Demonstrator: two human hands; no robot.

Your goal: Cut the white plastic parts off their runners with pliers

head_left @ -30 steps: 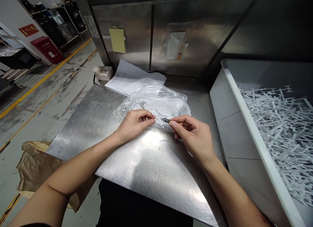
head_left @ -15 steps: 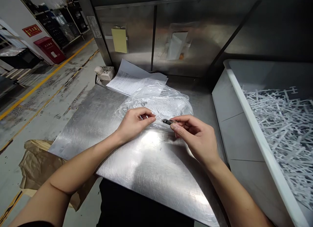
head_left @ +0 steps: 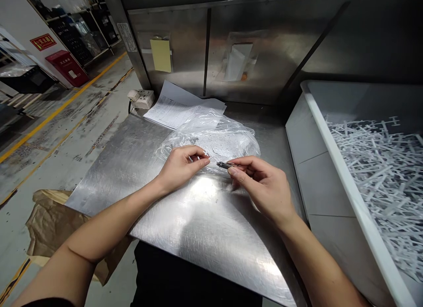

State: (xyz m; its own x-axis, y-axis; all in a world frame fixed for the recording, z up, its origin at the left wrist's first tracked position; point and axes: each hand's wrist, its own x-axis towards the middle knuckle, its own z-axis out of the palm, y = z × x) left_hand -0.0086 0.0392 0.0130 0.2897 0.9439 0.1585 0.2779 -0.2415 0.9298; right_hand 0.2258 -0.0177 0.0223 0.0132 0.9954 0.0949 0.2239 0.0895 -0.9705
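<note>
A brushed stainless-steel counter (head_left: 132, 166), scratched and shiny, carries a crinkled clear plastic bag (head_left: 214, 137) that lies near its middle, in front of a steel back panel. The bag is soft, wrinkled and see-through, with a pale speckled mass inside.

The left hand (head_left: 180, 166) rests on the counter at the bag's near edge, wrist bent inward, fingers (head_left: 201, 159) curled and pinched closed on a fold of the plastic. The right hand (head_left: 264, 185) comes in from the right, palm turned down, its thumb and forefinger clenched on a small dark, slender metal tool (head_left: 223, 165) whose tip points left toward the left fingers and lies against the bag.

Behind the bag lies a loose stack of white printed paper sheets (head_left: 175, 108). To the right stands a white plastic bin (head_left: 333, 152) filled with tangled white plastic sticks (head_left: 380, 166).
</note>
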